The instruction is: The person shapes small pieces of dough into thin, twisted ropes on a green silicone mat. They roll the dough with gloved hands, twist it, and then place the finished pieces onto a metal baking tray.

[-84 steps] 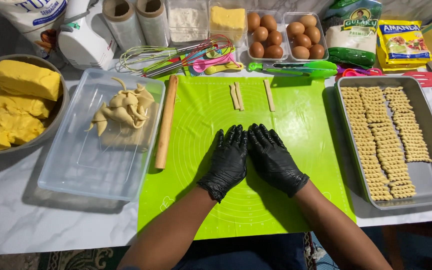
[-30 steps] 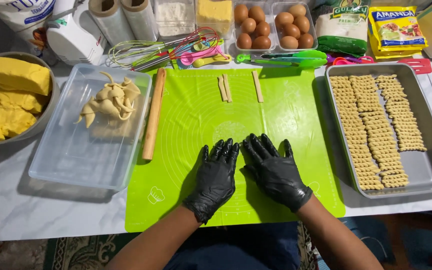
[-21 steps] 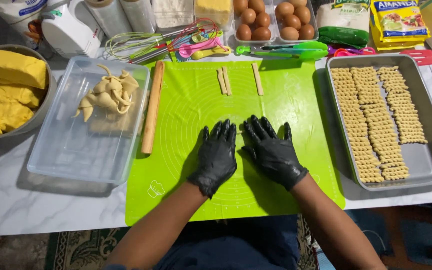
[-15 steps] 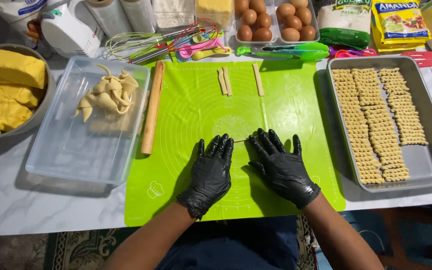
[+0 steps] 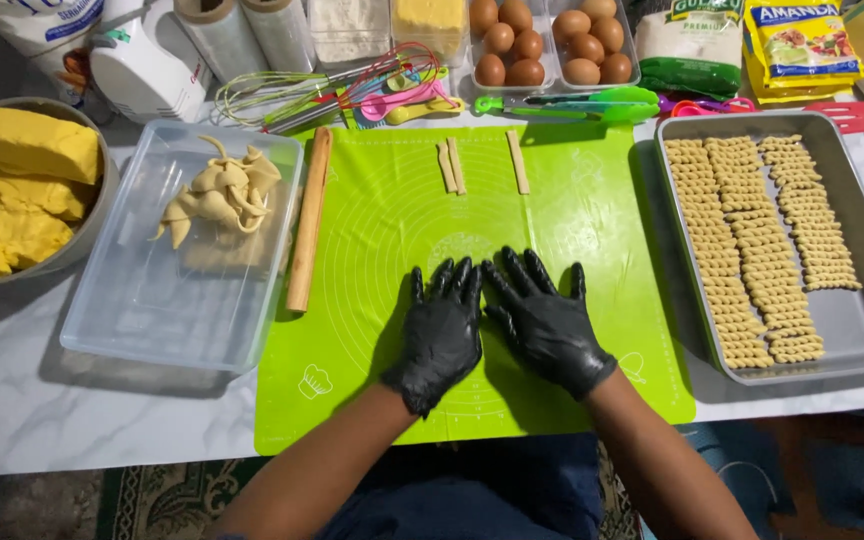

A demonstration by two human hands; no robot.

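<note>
Both my hands wear black gloves and lie flat, palms down, side by side on a bright green silicone mat [image 5: 372, 230]. My left hand [image 5: 442, 330] and my right hand [image 5: 542, 320] touch at the index fingers, with the fingers stretched forward. Whatever lies under the palms is hidden. Three thin pale dough strips sit at the mat's far edge: two together [image 5: 452, 165] and one [image 5: 518, 162] to their right. A wooden rolling pin [image 5: 308, 220] lies along the mat's left edge.
A clear plastic box [image 5: 152, 310] on the left holds dough scraps [image 5: 217, 190]. A bowl of yellow dough [image 5: 22, 190] sits at far left. On the right, a metal tray [image 5: 862, 320] carries rows of twisted dough pieces [image 5: 752, 240]. Eggs [image 5: 542, 40], whisks [image 5: 282, 95] and green tongs [image 5: 562, 102] line the back.
My hands have slid back and forth over the mat. They spread apart half a second ago and have now come together again, slightly farther forward.
</note>
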